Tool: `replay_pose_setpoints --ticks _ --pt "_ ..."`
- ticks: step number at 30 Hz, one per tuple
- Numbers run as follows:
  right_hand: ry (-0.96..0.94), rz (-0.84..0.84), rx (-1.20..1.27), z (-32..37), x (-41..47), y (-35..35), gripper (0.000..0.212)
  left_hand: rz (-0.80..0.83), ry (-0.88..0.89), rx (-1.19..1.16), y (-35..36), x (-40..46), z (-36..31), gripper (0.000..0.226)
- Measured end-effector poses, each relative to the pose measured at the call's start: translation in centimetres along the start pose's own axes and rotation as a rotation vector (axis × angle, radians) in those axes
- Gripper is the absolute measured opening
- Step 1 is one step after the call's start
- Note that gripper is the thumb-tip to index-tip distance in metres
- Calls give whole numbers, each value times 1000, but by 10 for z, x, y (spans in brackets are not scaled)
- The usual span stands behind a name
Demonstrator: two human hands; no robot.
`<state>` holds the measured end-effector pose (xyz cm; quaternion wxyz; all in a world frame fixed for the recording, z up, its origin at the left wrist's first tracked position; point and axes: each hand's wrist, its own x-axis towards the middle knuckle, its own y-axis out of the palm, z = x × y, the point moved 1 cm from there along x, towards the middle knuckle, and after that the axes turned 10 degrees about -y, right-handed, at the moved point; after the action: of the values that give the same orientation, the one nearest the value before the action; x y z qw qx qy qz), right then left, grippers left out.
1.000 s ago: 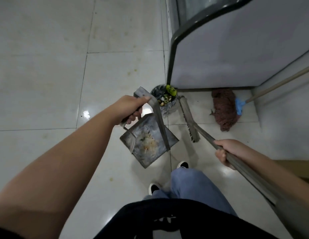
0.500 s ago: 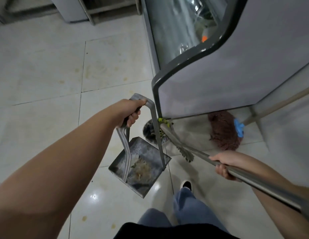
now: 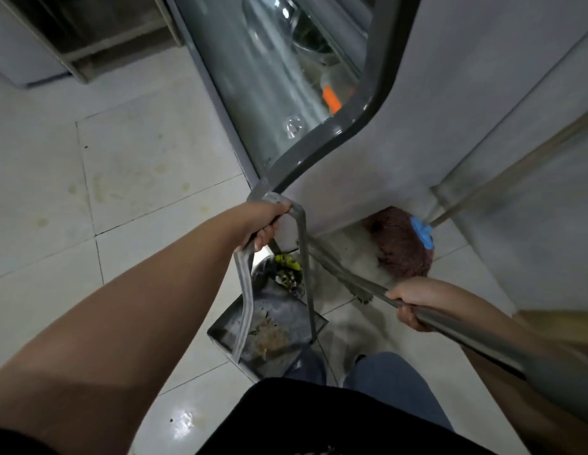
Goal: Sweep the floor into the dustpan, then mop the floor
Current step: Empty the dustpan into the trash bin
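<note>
Change: Since a second ago the view has tipped upward, so the glass-fronted cabinet fills more of the upper frame; the dustpan now hangs lower, at lower centre, hiding more of the waste bin.
Head view, left hand (image 3: pixel 264 221): centre of the frame, fingers curled round the top bend of the dustpan's looped metal handle (image 3: pixel 297 254), thumb side up, knuckles toward the cabinet.
Head view, dustpan (image 3: pixel 269 333): a metal tray hanging directly below the left hand's fingers on the two long handle bars, tilted, with pale crumbs and debris lying in its middle.
Head view, right hand (image 3: pixel 409 303): right of centre, fingers wrapped round the broom's grey pole (image 3: pixel 466 333), which runs from the lower right edge up to the hand.
Head view, broom head (image 3: pixel 360 292): dark bristles show just left of the right hand's fingers, close to the floor and right of the dustpan.
Head view, mop (image 3: pixel 401 247): brown stringy head with a blue collar, on the floor at centre right, its pale pole leaning up to the right edge against the wall.
Head view, waste bin (image 3: pixel 287 270): partly seen behind the dustpan bars, holding green and mixed scraps.
Head view, glass-fronted cabinet (image 3: pixel 434 110): upper centre and right, dark curved frame, glass panel.
Head view, floor (image 3: pixel 138 178): pale glossy tiles with faint yellowish stains at left.
Head view, person: blue trouser legs and a dark top at bottom centre.
</note>
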<state>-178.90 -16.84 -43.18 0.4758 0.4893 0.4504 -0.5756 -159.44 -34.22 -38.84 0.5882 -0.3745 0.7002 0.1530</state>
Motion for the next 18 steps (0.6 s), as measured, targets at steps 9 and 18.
replay_pose_setpoints --ticks 9,18 --pt "-91 -42 -83 22 26 -10 40 -29 -35 125 8 16 -60 48" --pt "61 271 252 9 63 -13 43 -167 9 511 70 51 -102 47"
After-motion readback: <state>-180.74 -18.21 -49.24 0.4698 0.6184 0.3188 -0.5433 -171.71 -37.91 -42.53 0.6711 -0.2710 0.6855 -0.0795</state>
